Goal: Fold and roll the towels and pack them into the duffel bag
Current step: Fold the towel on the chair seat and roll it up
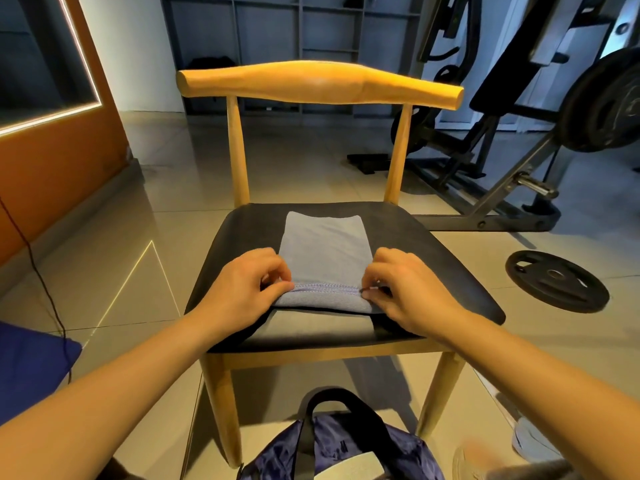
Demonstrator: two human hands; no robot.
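Head view. Left grip (242, 285): fingers curled, thumb and fingertips pinching the near left end of the towel's turned-over edge. Right grip (408, 289): fingers curled, pinching the near right end of that same edge. Towel (323, 247), pale blue-grey: held between the two grips, with its near edge folded over and the stitched hem showing on top. The rest lies flat, stretching away from the grips. Chair seat (433, 258), dark and padded: under both grips and the towel. Backrest (318, 83), curved wood: beyond the grips. Duffel bag (346, 452), dark blue with a black strap handle: on the floor, nearer the person than the grips, between the forearms. Weight plate (557, 281), black: flat on the tiled floor, right of the right grip. Blue cloth (31, 365): on the floor, well left of the left grip.
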